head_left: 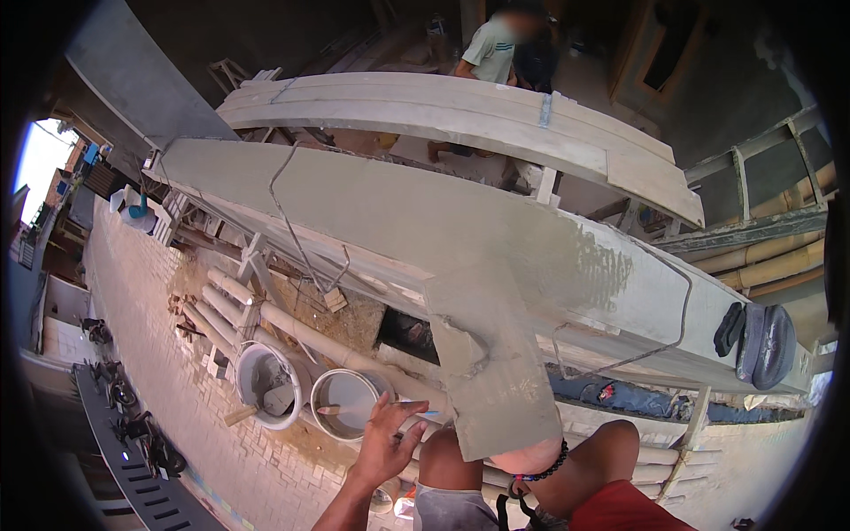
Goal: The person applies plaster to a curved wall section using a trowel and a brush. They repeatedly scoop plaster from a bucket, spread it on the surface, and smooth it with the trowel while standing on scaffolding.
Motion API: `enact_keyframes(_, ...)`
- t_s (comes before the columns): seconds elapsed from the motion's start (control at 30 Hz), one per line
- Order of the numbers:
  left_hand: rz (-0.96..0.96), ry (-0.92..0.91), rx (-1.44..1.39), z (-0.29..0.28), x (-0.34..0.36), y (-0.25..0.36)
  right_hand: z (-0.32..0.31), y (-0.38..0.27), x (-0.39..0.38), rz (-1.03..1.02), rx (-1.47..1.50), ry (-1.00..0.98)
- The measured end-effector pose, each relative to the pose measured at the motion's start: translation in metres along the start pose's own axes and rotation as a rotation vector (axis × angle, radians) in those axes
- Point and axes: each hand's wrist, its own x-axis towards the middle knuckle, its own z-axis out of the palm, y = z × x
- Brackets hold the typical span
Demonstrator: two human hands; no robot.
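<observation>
As we likely smooth the beam (354, 195) mid-frame, our empty left hand (387, 442) is spread; our right hand (529, 458) touches the board (500, 389), lower middle, grip hidden. Next probably needs steady pressing.

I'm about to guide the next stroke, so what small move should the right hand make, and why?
Probably ease the flat board in the right hand rightward along the beam: the grey coating ends there in a ragged, streaky edge, paler surface lies beyond it, and the board looks smeared with grey paste.
</observation>
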Motion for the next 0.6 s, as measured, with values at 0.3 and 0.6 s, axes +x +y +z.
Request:
enact_keyframes(0.3, -0.283, -0.32, -0.567, 0.082, -0.021, 0.09, 0.046, -0.068, 0.022, -0.268, -0.321, 0.332)
enact_keyframes(0.6, -0.435, -0.257, -0.191, 0.033, -0.075, 0.097, 0.071, -0.077, 0.076, -0.352, -0.697, 0.673)
